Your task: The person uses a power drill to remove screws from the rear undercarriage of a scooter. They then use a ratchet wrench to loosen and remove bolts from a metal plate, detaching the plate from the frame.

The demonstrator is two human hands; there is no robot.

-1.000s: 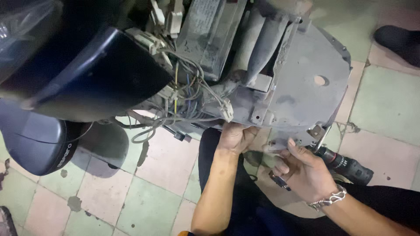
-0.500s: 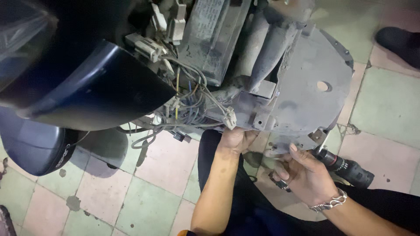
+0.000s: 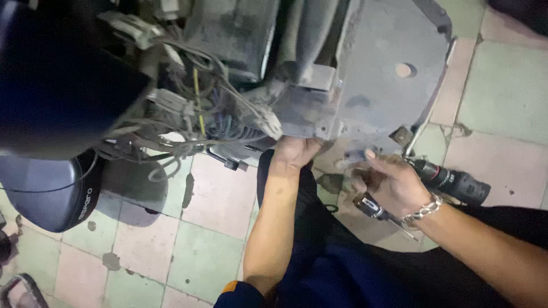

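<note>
Gripping the lower edge of the grey plastic panel, the left hand has its fingers curled up under the rim, with the forearm coming straight up from the near side of the scene; the right hand is half closed beside the same edge, thumb stretched toward the panel, and whether it really holds something I cannot tell; a silver chain bracelet sits on its wrist.

From big to small: the dark scooter body fills the far left; the grey panel lies in the far middle and right, its long axis running from near left to far right, with a small round hole in it; a bundle of wires hangs to the left of the left hand; a black power screwdriver lies on the tiled floor just right of the right hand, pointing left toward the panel; a small dark tool lies under the right palm.
</note>
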